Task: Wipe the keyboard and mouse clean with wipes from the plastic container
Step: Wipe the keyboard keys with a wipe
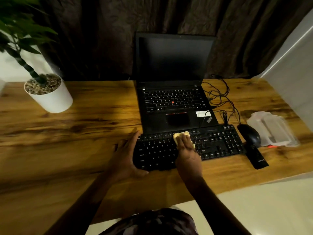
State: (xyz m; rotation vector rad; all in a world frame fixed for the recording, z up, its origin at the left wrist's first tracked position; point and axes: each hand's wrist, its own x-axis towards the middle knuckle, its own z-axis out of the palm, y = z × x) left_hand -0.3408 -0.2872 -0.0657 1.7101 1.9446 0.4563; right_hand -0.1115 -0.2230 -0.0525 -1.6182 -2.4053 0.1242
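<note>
A black keyboard (218, 143) lies on the wooden desk (84, 136) in front of a laptop. My right hand (187, 150) presses a pale yellow wipe (177, 135) flat onto the middle keys, fingers straight over it. My left hand (126, 156) rests against the keyboard's left end, thumb along its front edge. A black mouse (250, 134) sits just right of the keyboard. The clear plastic container (272, 128) stands beyond the mouse at the desk's right edge.
An open black laptop (172, 92) with a dark screen stands behind the keyboard. Tangled black cables (221, 97) lie to its right. A white potted plant (49, 94) stands at the back left. A black remote-like object (257, 158) lies below the mouse.
</note>
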